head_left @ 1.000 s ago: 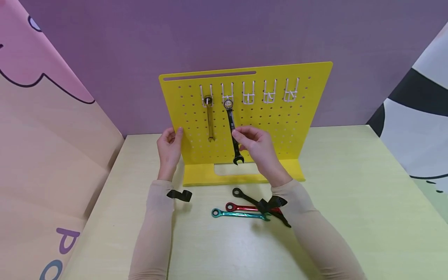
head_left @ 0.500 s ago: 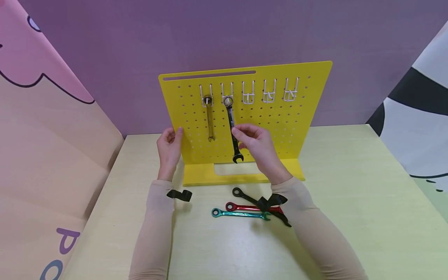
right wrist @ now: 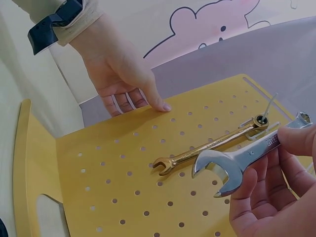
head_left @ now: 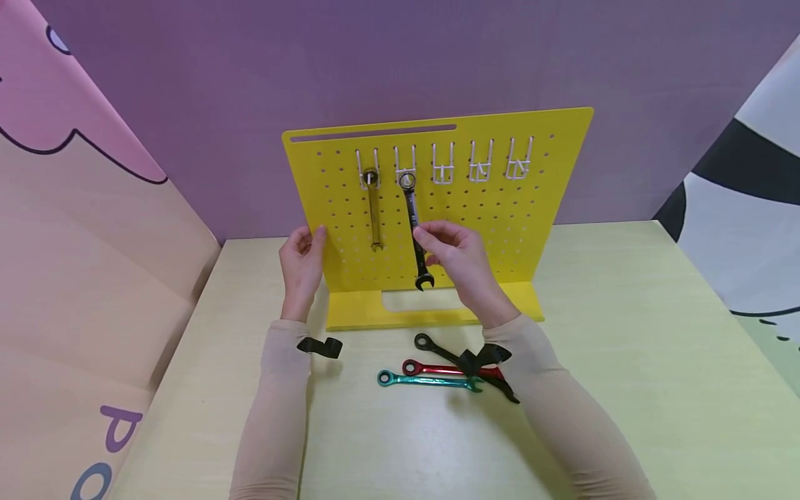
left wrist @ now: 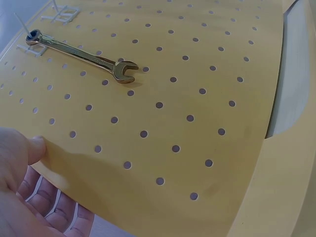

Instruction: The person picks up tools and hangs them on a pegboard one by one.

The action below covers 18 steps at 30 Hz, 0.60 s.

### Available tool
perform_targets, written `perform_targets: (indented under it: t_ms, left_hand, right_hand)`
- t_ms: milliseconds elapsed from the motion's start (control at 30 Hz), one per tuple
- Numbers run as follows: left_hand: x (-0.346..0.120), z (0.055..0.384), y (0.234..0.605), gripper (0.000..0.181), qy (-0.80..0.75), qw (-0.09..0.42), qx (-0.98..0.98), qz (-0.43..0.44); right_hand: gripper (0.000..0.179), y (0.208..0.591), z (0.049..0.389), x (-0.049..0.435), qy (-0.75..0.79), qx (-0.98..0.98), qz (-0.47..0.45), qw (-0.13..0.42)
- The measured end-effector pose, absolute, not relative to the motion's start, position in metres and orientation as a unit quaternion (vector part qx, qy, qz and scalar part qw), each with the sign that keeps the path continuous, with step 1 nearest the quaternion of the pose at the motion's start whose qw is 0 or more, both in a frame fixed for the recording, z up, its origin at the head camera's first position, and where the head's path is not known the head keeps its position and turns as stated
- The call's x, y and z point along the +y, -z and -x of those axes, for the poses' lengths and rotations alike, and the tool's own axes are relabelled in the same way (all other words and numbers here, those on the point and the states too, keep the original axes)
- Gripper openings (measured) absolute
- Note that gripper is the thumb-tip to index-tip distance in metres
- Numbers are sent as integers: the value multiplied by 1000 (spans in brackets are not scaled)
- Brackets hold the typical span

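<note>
My right hand (head_left: 459, 260) pinches a shiny silver combination wrench (right wrist: 232, 165), dark in the head view, by its shaft. Its ring end overlaps the second hook (head_left: 405, 163) from the left; whether the ring is over the prong I cannot tell. The open end points down. My left hand (head_left: 302, 267) grips the left edge of the yellow pegboard (head_left: 350, 264), thumb on the front and fingers behind. From the leftmost hook, a gold wrench (left wrist: 81, 53) hangs by its ring end.
On the table in front of the board lie a teal wrench (head_left: 431, 381), a red wrench (head_left: 437, 370) and a black wrench (head_left: 440, 351), partly overlapping. More white hooks (head_left: 480, 170) line the board to the right. A purple wall (head_left: 437, 55) stands behind.
The silver wrench has risen slightly, its ring moving up against the second hook. My left hand keeps its place on the board's edge.
</note>
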<state>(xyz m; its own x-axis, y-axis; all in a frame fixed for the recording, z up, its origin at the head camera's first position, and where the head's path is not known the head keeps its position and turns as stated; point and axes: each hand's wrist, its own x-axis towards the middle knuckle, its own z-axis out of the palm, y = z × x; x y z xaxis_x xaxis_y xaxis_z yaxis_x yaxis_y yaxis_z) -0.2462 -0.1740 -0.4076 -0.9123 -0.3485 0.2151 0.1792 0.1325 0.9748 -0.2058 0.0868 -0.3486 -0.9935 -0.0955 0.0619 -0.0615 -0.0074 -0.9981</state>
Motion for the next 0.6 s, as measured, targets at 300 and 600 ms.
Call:
perform_targets:
  t_ms: [300,600]
  left_hand:
    - [-176,247,410,32,655,203,-726,-54]
    - [-174,247,409,29,659,205,-722,-55]
  right_hand:
    - [29,348,209,86,708,704,53,14]
    - [23,348,211,86,713,699,47,19]
